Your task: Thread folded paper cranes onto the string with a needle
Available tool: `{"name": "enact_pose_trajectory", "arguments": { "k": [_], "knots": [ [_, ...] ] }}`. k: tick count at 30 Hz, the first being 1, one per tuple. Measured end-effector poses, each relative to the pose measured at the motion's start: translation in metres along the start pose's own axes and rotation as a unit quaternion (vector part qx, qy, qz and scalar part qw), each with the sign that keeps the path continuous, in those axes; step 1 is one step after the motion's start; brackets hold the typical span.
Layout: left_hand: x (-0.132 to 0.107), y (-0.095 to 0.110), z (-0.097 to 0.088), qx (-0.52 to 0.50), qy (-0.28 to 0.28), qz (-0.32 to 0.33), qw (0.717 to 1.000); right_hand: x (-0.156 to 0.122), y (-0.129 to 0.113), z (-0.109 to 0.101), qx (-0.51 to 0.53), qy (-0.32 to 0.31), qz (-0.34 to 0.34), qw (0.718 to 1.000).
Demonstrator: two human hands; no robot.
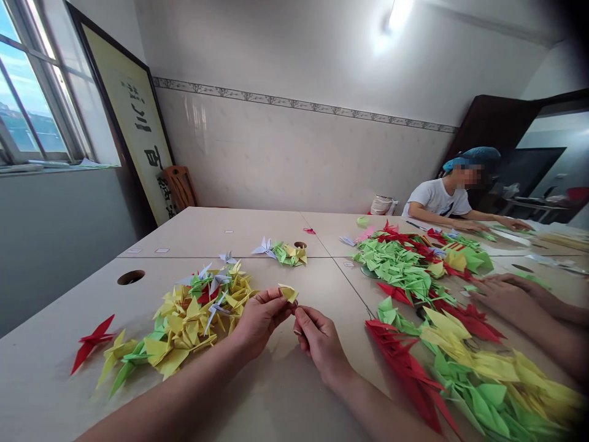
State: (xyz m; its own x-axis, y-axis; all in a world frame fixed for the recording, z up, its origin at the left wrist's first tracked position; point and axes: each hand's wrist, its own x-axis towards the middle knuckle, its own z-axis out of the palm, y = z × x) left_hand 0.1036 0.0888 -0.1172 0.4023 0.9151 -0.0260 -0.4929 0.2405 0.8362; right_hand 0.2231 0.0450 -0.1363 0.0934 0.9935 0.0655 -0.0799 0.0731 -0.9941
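Observation:
My left hand (pixel 260 320) and my right hand (pixel 321 341) meet above the table, fingertips close together. A small folded yellow paper piece (pixel 288 293) sticks up from the left fingers, and my right fingertips pinch at its lower end. Whatever lies between them is hidden. Just left of my hands is a heap of yellow, green and pale lilac origami cranes (pixel 201 319). A red paper crane (pixel 91 341) lies apart at the table's left. To the right, long rows of red, green and yellow paper cranes (pixel 453 362) spread out.
A co-worker's hands (pixel 506 294) rest at the right edge of view. Across the table, a person in a white T-shirt and blue cap (pixel 442 199) leans over more paper. The pale table (pixel 221 230) has a round cable hole (pixel 130 277). Window and framed calligraphy stand left.

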Motion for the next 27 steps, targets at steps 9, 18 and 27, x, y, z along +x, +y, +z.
{"name": "enact_pose_trajectory", "arguments": {
  "k": [9,18,27],
  "knots": [
    [-0.002,0.003,0.007,0.09,0.044,0.047,0.994,0.001,-0.001,-0.001,0.01,-0.01,-0.002,1.0],
    [0.004,0.003,-0.008,0.361,0.093,0.261,0.89,-0.001,-0.001,-0.003,-0.053,-0.016,-0.061,0.997],
    [-0.004,0.003,-0.016,0.651,-0.023,0.372,0.662,-0.003,-0.002,-0.006,-0.198,-0.022,-0.16,0.967]
  ]
}}
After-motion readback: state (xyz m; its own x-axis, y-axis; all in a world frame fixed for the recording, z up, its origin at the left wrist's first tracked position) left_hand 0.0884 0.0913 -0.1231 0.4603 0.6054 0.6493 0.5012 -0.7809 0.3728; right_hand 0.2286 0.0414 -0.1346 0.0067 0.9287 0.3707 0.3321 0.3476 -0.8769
